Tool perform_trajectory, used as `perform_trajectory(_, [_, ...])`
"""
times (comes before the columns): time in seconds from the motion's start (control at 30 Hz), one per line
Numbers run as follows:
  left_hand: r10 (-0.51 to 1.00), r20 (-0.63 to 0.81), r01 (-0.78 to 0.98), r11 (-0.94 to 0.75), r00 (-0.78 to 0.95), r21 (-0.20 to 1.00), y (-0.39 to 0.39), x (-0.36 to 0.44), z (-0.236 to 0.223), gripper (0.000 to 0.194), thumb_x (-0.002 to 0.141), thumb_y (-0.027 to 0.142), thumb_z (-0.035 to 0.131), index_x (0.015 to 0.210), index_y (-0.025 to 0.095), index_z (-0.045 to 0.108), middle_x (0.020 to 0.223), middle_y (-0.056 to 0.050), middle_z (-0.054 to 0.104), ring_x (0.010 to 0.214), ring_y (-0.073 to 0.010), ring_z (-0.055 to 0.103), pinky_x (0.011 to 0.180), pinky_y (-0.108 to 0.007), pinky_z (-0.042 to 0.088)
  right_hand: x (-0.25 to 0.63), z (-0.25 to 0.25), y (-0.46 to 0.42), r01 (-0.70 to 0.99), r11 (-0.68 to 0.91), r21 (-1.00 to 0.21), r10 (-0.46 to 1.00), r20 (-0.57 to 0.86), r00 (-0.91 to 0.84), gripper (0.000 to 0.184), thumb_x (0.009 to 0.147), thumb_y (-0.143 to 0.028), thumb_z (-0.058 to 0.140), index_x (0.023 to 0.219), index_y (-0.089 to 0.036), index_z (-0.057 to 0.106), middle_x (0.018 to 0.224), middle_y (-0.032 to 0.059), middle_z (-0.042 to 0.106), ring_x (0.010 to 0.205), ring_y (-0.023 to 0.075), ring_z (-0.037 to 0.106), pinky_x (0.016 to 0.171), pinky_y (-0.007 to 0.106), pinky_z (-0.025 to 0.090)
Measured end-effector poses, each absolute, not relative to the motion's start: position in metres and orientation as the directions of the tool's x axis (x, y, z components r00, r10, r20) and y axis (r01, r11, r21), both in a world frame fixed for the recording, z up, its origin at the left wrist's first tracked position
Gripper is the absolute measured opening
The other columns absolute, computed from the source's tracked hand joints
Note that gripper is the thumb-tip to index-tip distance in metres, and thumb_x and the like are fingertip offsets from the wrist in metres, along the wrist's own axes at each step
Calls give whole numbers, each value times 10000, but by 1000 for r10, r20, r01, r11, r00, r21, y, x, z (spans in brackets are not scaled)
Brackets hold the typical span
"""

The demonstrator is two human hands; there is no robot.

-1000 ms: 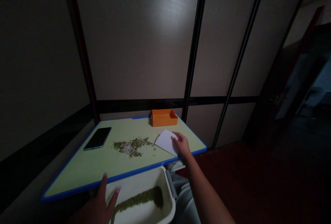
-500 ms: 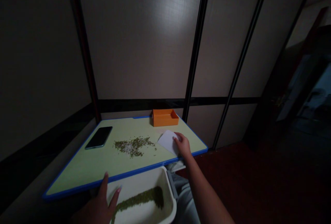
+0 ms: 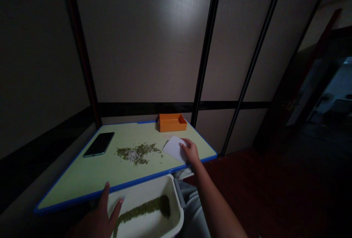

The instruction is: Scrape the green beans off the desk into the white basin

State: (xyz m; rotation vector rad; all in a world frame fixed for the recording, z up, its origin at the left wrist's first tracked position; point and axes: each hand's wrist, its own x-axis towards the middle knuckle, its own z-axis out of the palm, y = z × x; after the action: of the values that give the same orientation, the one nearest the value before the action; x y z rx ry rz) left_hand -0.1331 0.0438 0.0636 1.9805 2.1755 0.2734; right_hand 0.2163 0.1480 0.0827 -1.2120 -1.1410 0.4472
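Note:
My right hand (image 3: 190,151) pinches the right edge of a white sheet of paper (image 3: 173,147), which lies low over the tabletop. Left of the paper is a loose scatter of small green grains (image 3: 140,152), with a whitish patch among them. At the lower left, my left hand (image 3: 103,214) has its thumb and index finger spread apart. Its index fingertip reaches the table's front edge, and its thumb is over the left side of a white plastic bin (image 3: 177,214). Inside that bin lies a band of green grains (image 3: 145,208).
The pale green table (image 3: 82,179) has a blue rim. A dark phone (image 3: 99,144) lies at its left, and an orange open box (image 3: 172,123) stands at the back. Behind rise wardrobe panels (image 3: 148,47). The bin sits below the table's front edge, by my legs.
The whole view has shifted slightly, so the scene sits a little further left. My right hand still holds the paper, and both hands look the same against the table.

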Motion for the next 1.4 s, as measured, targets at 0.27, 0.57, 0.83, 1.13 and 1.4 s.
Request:
perform_trajectory(0.27, [995, -34, 974, 101, -96, 203, 38, -129, 73, 753, 920, 552, 14, 1530, 117, 84, 895, -162, 722, 850, -368, 687, 773, -467, 452, 217, 82, 150, 317, 313, -895, 789, 431, 438, 301, 712, -313, 634, 968, -195, 739, 996, 78, 753, 913, 244, 662, 868, 361, 486])
perform_trajectory(0.57, [993, -34, 976, 114, -110, 187, 40, -128, 72, 754, 915, 559, 37, 1528, 125, 110, 932, -162, 725, 906, -378, 678, 804, -476, 449, 216, 86, 155, 335, 302, -892, 806, 427, 410, 292, 706, -317, 657, 960, -201, 741, 961, 66, 752, 865, 240, 656, 816, 349, 483])
perform_trajectory(0.83, [994, -44, 981, 106, -100, 161, 32, -122, 86, 760, 907, 547, 41, 1528, 114, 112, 910, -156, 727, 902, -354, 682, 806, -452, 457, 217, 86, 151, 303, 327, -895, 816, 429, 387, 281, 697, -313, 656, 937, -194, 741, 975, 67, 754, 897, 240, 659, 828, 342, 482])
perform_trajectory(1.13, [996, -33, 980, 86, -82, 180, 33, -125, 82, 758, 923, 532, -20, 1530, 101, 117, 921, -171, 723, 895, -380, 681, 801, -491, 456, 219, 85, 148, 263, 375, -889, 809, 452, 374, 306, 704, -343, 652, 946, -172, 726, 990, 79, 752, 932, 234, 660, 861, 337, 486])
perform_trajectory(1.4, [997, -34, 985, 73, -69, 156, 31, -122, 87, 755, 924, 531, -1, 1531, 95, 103, 927, -164, 725, 892, -362, 683, 799, -473, 457, 220, 84, 147, 266, 360, -894, 823, 439, 361, 302, 687, -343, 662, 931, -179, 732, 993, 79, 751, 938, 243, 660, 868, 348, 480])
